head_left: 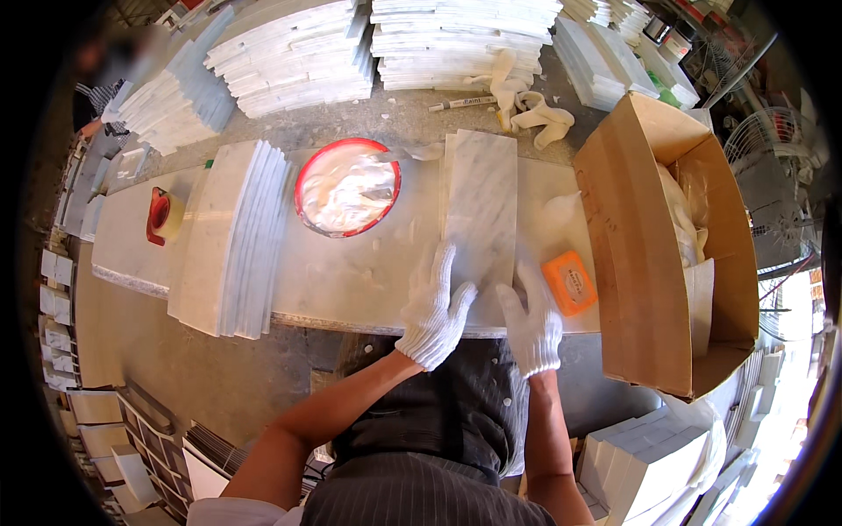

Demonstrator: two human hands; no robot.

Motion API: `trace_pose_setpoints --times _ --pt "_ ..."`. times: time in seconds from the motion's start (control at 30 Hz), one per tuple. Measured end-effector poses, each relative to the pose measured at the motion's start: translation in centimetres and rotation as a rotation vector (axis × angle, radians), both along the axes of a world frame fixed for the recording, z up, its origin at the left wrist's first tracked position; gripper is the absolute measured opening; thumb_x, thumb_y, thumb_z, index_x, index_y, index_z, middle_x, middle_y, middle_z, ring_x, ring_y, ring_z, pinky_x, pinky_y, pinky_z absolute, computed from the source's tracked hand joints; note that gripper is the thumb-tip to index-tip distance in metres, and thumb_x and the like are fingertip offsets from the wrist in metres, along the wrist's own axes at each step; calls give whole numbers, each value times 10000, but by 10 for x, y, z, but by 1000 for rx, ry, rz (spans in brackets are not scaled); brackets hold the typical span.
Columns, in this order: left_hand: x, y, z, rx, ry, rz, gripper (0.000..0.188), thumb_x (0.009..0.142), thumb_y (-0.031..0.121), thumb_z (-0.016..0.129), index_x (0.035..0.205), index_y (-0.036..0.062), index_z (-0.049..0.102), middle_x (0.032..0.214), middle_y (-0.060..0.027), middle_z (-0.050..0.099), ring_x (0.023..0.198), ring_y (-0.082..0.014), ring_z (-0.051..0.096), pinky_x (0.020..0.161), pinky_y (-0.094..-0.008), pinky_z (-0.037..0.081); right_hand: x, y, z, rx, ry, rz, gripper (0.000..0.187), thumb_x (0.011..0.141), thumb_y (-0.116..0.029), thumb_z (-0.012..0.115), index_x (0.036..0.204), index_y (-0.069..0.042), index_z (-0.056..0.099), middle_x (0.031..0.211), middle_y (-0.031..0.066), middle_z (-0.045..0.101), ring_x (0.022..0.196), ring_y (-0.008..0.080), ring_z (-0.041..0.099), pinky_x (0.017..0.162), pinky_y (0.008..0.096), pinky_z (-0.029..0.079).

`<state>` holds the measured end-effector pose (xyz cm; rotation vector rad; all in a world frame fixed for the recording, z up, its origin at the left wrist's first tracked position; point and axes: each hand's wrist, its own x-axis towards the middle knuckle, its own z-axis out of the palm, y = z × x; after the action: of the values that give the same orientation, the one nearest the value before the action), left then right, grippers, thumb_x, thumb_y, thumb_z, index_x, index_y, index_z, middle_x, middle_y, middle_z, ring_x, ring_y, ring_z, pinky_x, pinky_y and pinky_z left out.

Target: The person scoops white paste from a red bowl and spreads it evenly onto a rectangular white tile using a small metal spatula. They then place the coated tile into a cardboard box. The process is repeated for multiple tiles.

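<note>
A pale grey-veined marble strip (481, 188) lies lengthwise on the work slab in front of me, with another edge showing along its left side. My left hand (434, 316), in a white knitted glove, is by its near left corner, fingers stretched forward and thumb apart. My right hand (531, 326), gloved alike, is by the near right corner with its fingers spread. Neither hand grips anything that I can see; whether they touch the strip is unclear. Right of my right hand sits an orange packet (569, 283). A red-rimmed bowl (306, 171) of white paste stands left of the strip.
Several marble strips (232, 237) lean together at the left, beside a tape roll in a red dispenser (161, 216). An open cardboard box (623, 245) stands at the right. White gloves (544, 118), a marker (462, 103) and tall marble stacks (460, 48) are behind. A person (101, 96) is far left.
</note>
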<state>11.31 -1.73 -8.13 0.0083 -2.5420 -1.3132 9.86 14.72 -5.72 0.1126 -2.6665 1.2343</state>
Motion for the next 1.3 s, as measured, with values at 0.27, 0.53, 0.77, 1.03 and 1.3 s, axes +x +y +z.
trace_pose_setpoints --times 0.27,0.53,0.77,1.03,1.3 --pt "16 -1 -3 73 -35 18 651 911 94 607 1487 -29 331 1506 -223 393 1401 -359 367 1169 -435 273 -10 -17 -7 -196 -26 20 265 931 -229 626 1044 9 657 1009 224 656 937 385 617 837 433 481" --pt "66 -18 28 177 -210 -113 568 906 83 595 1444 4 429 1488 -186 437 1395 -321 392 1171 -406 276 43 8 -2 -374 -451 -34 408 971 -238 612 1264 46 615 1132 169 694 913 221 650 827 337 517" --pt "23 -43 39 -608 86 -237 458 928 270 634 1351 108 567 1445 -143 503 1342 -331 457 1148 -478 321 82 26 -25 -1042 -399 -293 434 1048 -228 519 1380 51 513 1096 87 657 872 105 597 720 227 481" --pt "-56 -28 26 -789 230 -461 646 928 569 521 1417 148 510 1469 -144 484 1402 -357 390 1188 -533 228 103 31 -30 -1023 -373 -319 430 1050 -248 520 1341 68 545 1024 46 633 815 84 556 706 223 470" --pt "65 -17 41 -288 259 -808 520 735 403 771 1159 115 685 1310 -126 582 1241 -322 531 1090 -521 395 84 20 -12 -374 -194 -169 395 974 -219 603 1299 4 613 1202 162 664 1008 233 660 898 347 526"
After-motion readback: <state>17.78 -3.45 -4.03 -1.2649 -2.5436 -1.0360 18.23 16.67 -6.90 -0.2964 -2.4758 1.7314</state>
